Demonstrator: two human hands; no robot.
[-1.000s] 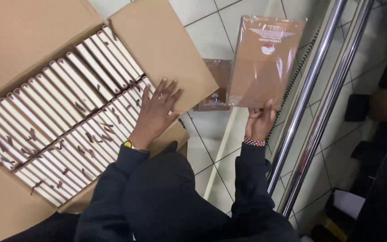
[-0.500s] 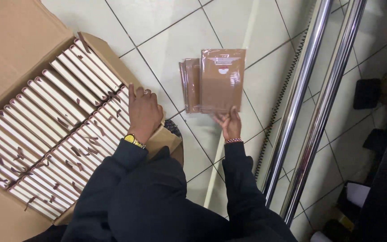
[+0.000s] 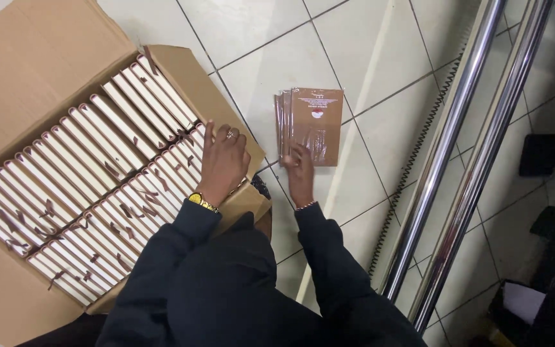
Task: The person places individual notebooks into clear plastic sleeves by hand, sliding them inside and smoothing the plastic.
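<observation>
My left hand (image 3: 223, 162) is resting flat, fingers loosely apart, on top of the brown notebooks with cream page edges (image 3: 85, 186) that are packed upright in rows inside the big open cardboard box (image 3: 27, 77) on the left. It's sitting at the right end of the rows, just by the box's right wall, and it isn't gripping anything as far as I can see, just touching the tops of the books. There's a ring on one finger and a gold watch (image 3: 202, 202) at the wrist.

My right hand (image 3: 300, 172) is down on the white tiled floor (image 3: 271, 58) just right of the box, fingers stretched out and touching the near edge of a small stack of flat brown shiny-wrapped notebooks (image 3: 313, 125). The stack lies flat on the tiles, the lower ones fanned out slightly to the left of the top one. The hand is open on it, not closed around it. A thin beaded bracelet (image 3: 305, 205) sits on that wrist.

Further right, two shiny chrome metal rails (image 3: 464, 148) run diagonally from the far right down toward the near side, with a black coiled cord (image 3: 412, 173) lying along the floor just left of them. Both my sleeves are dark.
</observation>
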